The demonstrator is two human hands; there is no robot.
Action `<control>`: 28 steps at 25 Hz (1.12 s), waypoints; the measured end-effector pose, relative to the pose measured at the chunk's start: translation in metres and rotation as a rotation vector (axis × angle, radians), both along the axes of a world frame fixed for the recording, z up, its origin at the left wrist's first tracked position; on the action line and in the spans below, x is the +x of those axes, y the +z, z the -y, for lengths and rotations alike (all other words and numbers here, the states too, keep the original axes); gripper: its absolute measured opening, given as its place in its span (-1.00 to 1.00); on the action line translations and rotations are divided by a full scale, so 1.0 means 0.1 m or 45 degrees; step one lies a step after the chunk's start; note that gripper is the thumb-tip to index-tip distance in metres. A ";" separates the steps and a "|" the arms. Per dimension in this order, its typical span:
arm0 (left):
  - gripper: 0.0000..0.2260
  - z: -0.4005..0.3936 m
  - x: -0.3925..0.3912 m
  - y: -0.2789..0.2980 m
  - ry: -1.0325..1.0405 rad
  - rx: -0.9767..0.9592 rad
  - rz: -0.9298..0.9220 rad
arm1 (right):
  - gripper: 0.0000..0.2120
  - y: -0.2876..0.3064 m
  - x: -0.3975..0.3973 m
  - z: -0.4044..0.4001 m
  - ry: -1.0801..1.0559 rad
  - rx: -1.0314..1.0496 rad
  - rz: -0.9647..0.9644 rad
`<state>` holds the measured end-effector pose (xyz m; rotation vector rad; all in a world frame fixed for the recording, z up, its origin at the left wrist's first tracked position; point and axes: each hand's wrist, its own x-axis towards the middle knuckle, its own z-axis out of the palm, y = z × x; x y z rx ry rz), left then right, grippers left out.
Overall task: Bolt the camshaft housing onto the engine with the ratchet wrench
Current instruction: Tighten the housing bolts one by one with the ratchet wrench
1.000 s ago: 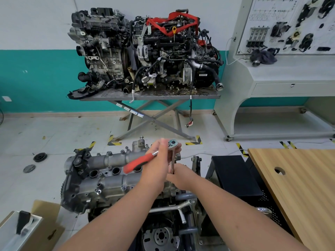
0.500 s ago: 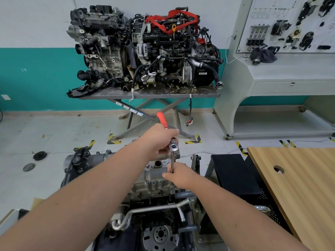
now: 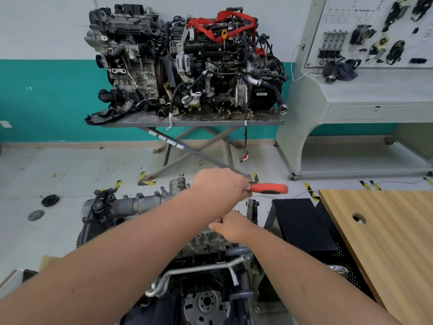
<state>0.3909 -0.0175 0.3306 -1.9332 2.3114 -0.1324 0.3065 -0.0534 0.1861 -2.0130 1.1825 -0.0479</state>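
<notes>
Fingers of my left hand [image 3: 220, 184] wrap the ratchet wrench [image 3: 269, 188], its orange grip pointing right over open floor toward the wooden table [image 3: 384, 233] edge. Below lies the engine [image 3: 206, 289], the camshaft housing [image 3: 131, 204] along its top. My right hand [image 3: 230, 227] curls around the wrench's extension, mostly hidden.
</notes>
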 end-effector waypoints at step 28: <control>-0.87 0.10 0.27 -0.10 0.737 0.260 -1.543 | -0.53 0.16 0.31 -0.28 -0.591 0.169 0.743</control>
